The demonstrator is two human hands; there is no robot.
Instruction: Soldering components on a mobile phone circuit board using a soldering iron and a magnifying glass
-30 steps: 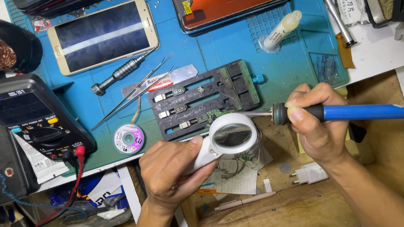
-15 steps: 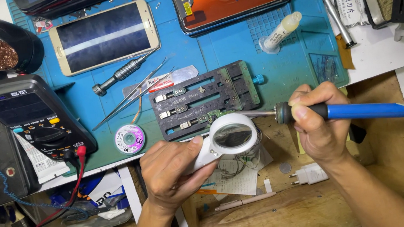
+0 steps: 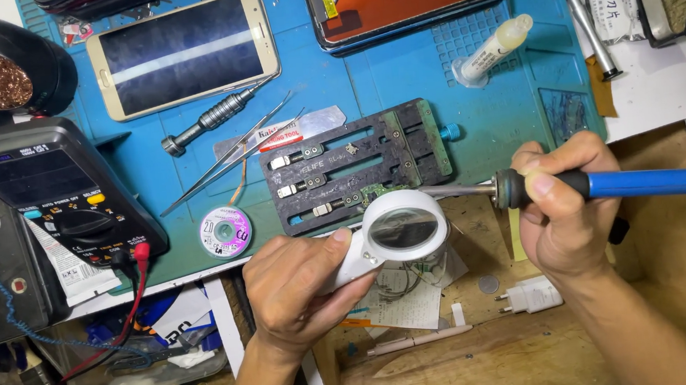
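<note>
Soldering mid-way: right hand (image 3: 563,220) fingers closed on blue soldering iron (image 3: 614,184), tip at small green board (image 3: 377,192) in black holder (image 3: 362,169); left hand (image 3: 302,286) grips white magnifier (image 3: 398,231) over it.

Magnifier (image 3: 390,234): glossy white plastic rim round a clear glass lens, gripped in the left hand (image 3: 298,290).
Soldering iron (image 3: 614,184): smooth blue plastic handle, black collar, dull metal tip, gripped in the right hand (image 3: 562,212).
Board holder (image 3: 358,170): matt black metal, just above the magnifier.
Work mat (image 3: 398,68): matt blue rubber under the board holder.
Tweezers (image 3: 228,149): bright bare metal, left of the board holder.
Phone (image 3: 184,52): glossy glass face, upper left of the board holder.
Bench (image 3: 479,356): rough bare wood, below the mat.
</note>
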